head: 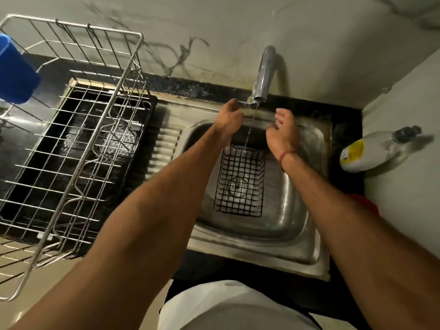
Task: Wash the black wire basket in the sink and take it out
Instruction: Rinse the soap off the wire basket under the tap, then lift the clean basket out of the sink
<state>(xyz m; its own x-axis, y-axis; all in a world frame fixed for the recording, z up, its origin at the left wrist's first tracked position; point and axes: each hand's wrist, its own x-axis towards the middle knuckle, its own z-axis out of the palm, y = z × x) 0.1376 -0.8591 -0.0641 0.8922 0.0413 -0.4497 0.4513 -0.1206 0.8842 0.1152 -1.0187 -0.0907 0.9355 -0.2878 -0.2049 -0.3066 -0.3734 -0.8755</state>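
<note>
One big steel rack fills the counter on the left, a blue cup hung at its far left corner. One sink beside it, and down in the bowl, right over the drain, lies the one black basket, mouth up, long axis running from the near edge of the sink to the far edge. One thin stream of water drops from the tap and lands on the basket's far end.

Both hands are up at the far edge of the sink, above the basket and not touching it. The left hand is on the tap lever, fingers curled around it as far as the view lets me judge. The right hand hovers just right of the stream, fingers loosely bent and holding nothing.

So the basket lies below and toward the person from both sets of fingers. The right hand looks the nearer one, sitting almost over the basket's far right corner, and it's free: I'd expect it to drop down for the wash while the left minds the tap.

One soap bottle lies tipped on the counter at the sink's right edge.
</note>
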